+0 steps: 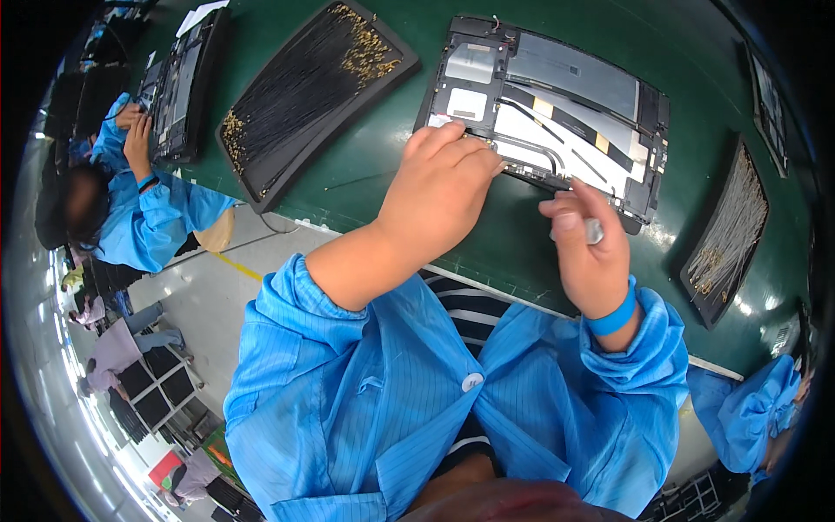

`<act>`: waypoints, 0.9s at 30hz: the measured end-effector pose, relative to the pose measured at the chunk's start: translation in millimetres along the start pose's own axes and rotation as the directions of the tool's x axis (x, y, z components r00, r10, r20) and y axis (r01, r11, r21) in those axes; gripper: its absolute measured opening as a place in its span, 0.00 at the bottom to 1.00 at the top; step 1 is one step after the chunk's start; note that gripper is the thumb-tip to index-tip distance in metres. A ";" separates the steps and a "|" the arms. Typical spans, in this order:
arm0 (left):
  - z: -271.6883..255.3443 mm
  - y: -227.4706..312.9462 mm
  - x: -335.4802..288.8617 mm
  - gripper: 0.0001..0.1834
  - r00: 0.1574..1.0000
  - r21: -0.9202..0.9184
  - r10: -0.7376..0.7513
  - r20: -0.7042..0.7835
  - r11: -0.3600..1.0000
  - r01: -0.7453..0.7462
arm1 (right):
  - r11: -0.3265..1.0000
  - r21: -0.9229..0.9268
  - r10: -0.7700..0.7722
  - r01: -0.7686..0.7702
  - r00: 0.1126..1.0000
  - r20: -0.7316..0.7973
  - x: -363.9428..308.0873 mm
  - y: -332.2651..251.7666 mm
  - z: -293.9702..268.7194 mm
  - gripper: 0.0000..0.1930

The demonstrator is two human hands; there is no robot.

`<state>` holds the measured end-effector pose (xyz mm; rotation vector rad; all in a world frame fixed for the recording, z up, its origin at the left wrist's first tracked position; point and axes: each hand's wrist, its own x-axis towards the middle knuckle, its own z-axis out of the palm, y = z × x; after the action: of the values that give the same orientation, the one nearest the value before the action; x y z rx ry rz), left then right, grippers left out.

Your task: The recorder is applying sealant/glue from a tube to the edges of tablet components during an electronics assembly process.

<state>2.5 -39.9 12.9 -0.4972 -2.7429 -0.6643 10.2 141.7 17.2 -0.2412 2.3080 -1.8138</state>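
An opened flat electronic device (574, 157), perhaps a tablet or laptop body, lies on the bench before me with its grey panels, white sheet and black cables exposed. My left hand (445, 184) rests on its near left edge, fingers bent and pressed together; whatever they pinch is hidden beneath them. At the near edge, to the right, my right hand (593, 248) has its index finger reaching to the black strip there. Its other fingers are curled, with a small whitish, translucent piece (594, 230) showing among them, too small to name.
A black tray of black cables with gold ends (304, 96) stands left on the green bench (357, 170). Another tray holds grey cables (731, 226) at right. Further left, a person in a blue smock (143, 217) handles a similar device (184, 91). Another blue sleeve (752, 413) shows lower right.
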 end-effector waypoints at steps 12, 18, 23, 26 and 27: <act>-2.5 2.9 1.3 0.09 0.999 0.038 0.037 0.017 0.999 -0.038 | 0.989 0.129 -0.047 0.072 0.980 -0.191 43.8 -17.5 18.6 0.29; -0.1 1.9 0.5 0.08 1.000 0.030 0.031 -0.003 0.999 -0.031 | 0.981 0.129 -0.111 0.145 0.966 -0.235 47.6 -4.6 24.6 0.30; 0.3 1.8 0.2 0.08 1.000 0.042 0.026 -0.009 0.999 -0.026 | 0.983 -0.038 -0.184 0.180 0.969 -0.168 47.7 0.2 20.8 0.30; -1.1 0.9 1.4 0.08 1.000 0.014 0.023 0.001 1.000 -0.023 | 0.966 0.250 -0.020 0.062 0.986 -0.164 45.9 -3.9 23.3 0.14; -0.6 1.2 1.3 0.08 1.000 0.021 0.023 0.007 1.000 -0.023 | 0.971 0.230 -0.028 0.066 0.986 -0.167 45.8 -3.5 22.7 0.14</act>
<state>1.9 -38.8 14.3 -0.5267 -2.7434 -0.6282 -28.3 108.2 13.0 -0.1163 2.1763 -2.1830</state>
